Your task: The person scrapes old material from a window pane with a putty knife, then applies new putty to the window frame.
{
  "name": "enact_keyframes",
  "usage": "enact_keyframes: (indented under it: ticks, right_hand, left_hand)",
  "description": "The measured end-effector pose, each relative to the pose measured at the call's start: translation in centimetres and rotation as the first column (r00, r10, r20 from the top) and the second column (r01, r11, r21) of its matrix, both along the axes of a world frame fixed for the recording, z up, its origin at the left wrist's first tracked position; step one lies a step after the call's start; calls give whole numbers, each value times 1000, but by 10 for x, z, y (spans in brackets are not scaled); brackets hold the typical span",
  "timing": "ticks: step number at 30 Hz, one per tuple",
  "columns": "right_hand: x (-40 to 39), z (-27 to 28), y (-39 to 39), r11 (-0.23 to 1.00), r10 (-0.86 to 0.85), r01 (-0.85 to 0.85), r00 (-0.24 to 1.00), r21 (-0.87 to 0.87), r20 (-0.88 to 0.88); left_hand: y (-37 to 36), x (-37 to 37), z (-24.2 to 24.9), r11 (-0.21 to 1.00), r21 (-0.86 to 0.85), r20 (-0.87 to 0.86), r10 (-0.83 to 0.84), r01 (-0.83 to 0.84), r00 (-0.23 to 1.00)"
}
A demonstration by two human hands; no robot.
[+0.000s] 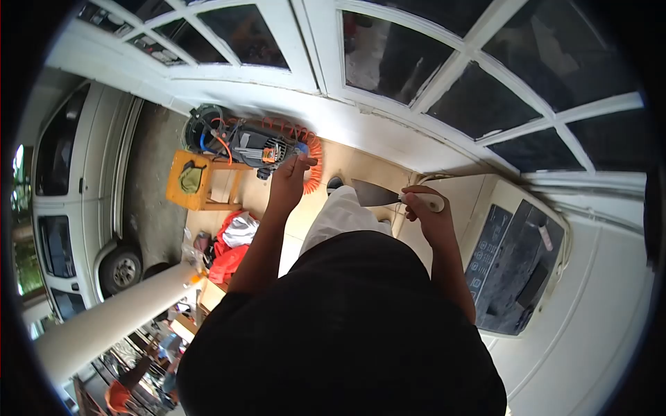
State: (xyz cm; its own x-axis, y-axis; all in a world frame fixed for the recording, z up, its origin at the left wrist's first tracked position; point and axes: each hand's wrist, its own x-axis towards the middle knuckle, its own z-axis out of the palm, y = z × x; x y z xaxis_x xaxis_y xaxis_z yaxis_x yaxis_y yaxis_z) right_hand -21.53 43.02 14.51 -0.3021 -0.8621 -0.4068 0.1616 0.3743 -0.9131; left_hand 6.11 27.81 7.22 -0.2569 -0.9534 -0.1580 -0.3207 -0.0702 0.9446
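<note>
— Out front of the black cloth shirt [347,319], R hand [424,208]?
— Grasping a flat grey-metal scraper w/ pale handle [374,195], blade pointing L.
— L hand [295,168]?
— Fingers curled; can't tell if it's holding anything. Coiled orange hose [316,173] just past.
— Farther?
— Yellow wooden stool [187,195], then silver van [83,180], far L.
</note>
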Motion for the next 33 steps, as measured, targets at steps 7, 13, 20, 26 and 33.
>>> enact_keyframes:
  ticks: [7,13,20,26,33]
  right_hand:
    - [10,-21,64,941,-322,334,933,54,-161]
    - [69,-35,65,760,-623,646,755,71,-203]
    - [107,-18,62,811,-558,585,755,-31,-344]
    - [87,-21,76,707,-682,707,680,-5,-268]
    - [6,-33,73,782,-613,623,768,-8,-186]
  left_hand:
    - [-18,-4,8,539,-60,729,-551,840,406]
    - [-46,7,-37,325,50,604,-763,944,231]
    - [-116,-27,-73,641,306,213,-766,703,606]
    - [-155,-115,-87,766,560,-222,-226,314,948]
    - [-163,-208,-88,900,436,-215,119,-14,969]
